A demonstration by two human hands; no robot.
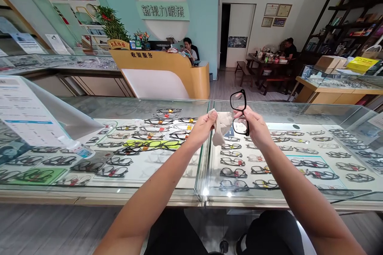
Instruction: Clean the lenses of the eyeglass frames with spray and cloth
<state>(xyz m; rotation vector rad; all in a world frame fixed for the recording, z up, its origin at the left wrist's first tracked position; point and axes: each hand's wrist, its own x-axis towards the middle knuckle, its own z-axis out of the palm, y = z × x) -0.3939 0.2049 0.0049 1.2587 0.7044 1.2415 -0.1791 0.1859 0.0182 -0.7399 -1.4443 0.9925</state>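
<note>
Above the glass display counter, my left hand (204, 126) is closed on a beige cleaning cloth (220, 132), which hangs down from the fingers. My right hand (256, 128) grips a pair of black-framed eyeglasses (245, 103) by the middle, holding them upright with one lens above the other. The cloth's edge comes close to the lower lens; whether they touch, I cannot tell. Rows of eyeglasses lie under the glass beneath both hands, several of them with small red or yellow tags.
A spray bottle (78, 148) and a folded white sign (26, 111) stand on the counter at left. Beyond is a yellow reception desk (161, 62) with a seated person (191, 49). Another person (289, 49) sits at a dark table at back right. Cardboard boxes (330, 63) rest on a right-hand case.
</note>
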